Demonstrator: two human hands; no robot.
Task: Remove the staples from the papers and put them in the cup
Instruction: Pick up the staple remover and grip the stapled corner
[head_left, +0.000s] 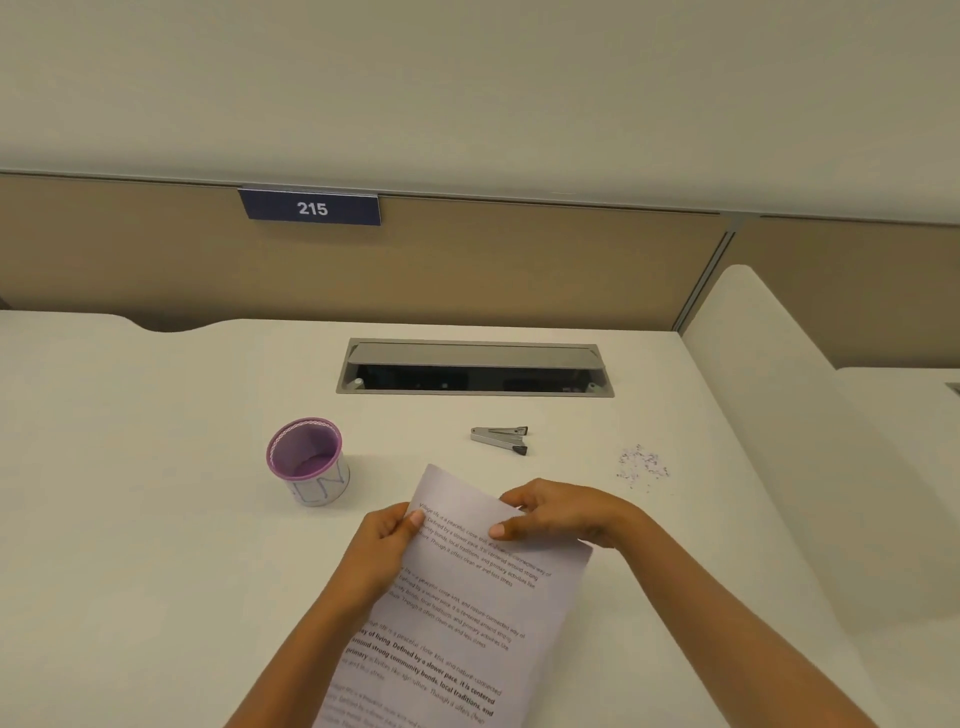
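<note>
Printed papers are held tilted over the white desk near its front edge. My left hand pinches their left edge near the top, thumb on the front. My right hand grips the top right corner, thumb on the page. A purple-rimmed cup stands upright on the desk, left of the papers. A metal staple remover lies beyond the papers, untouched. A small heap of loose staples lies on the desk to the right. I cannot make out any staple in the papers.
A recessed cable tray with its grey lid raised is set into the white desk at the back. A tan partition with a "215" sign rises behind. A white side divider bounds the right.
</note>
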